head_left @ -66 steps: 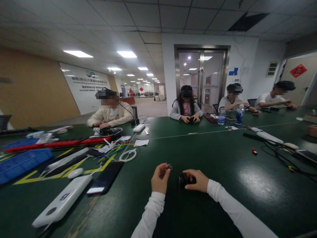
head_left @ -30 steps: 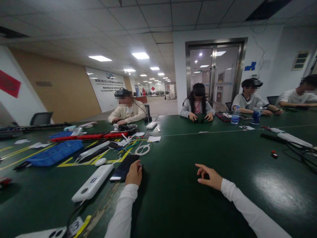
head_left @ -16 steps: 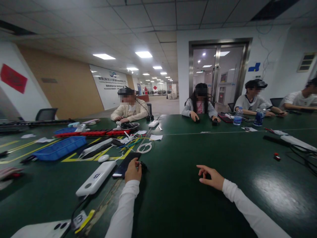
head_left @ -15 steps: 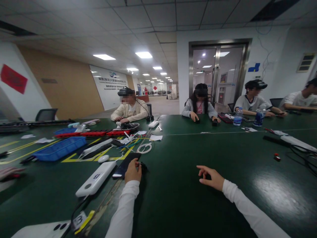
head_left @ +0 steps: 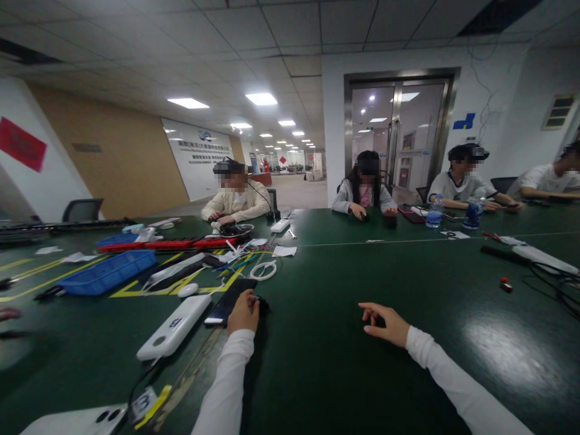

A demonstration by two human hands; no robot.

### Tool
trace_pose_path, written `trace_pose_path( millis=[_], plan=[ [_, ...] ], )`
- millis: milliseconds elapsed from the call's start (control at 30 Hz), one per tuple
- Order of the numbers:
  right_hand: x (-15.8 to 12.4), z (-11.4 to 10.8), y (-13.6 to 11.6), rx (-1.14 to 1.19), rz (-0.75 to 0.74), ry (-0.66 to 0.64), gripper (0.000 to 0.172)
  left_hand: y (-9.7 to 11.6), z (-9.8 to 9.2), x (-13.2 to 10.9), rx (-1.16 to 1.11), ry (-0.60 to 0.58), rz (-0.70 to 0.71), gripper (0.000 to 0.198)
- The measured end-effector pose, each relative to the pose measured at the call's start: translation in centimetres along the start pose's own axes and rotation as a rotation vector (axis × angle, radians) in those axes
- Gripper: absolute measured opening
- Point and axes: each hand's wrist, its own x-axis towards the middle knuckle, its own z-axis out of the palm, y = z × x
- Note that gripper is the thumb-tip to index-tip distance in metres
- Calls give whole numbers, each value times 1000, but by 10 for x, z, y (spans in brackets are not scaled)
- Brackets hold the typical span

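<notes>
My left hand has its fingers curled against a small black object at the right edge of a dark phone-like slab. Its kind is too dark to make out. Just left of that slab lies a white power bank with a cable at its near end. My right hand hovers over or rests on the green table, empty. Its index finger is stretched out, the thumb is apart from it and the other fingers are loosely bent.
Left of me are a blue tray, a red strip, a coil of white cable and loose wires. A white device lies near the front. Several people with headsets sit opposite. Bottles and a small red object are at right.
My hands keep nearly the same pose; the view has shifted slightly. Opposite, one person's hand has lifted and opened above a dark object. Another person's hand at the far left has drawn outward.
</notes>
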Motion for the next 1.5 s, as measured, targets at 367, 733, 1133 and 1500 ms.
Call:
trace_pose_path(
  millis=[367,733,1133,1500],
  plan=[
    [-2,-1,-1,-7,6,-3,47,6,-6,-3,63,-33,9,35],
    [-1,-3,-5,-58,-17,-17,40,4,-2,-2,126,-29,-9,24],
    [0,-4,-5,-68,19,-29,40,3,2,0,107,-100,30,21],
    [5,-4,-10,-200,-22,23,63,125,42,-62,-249,-370,551,33]
  ],
)
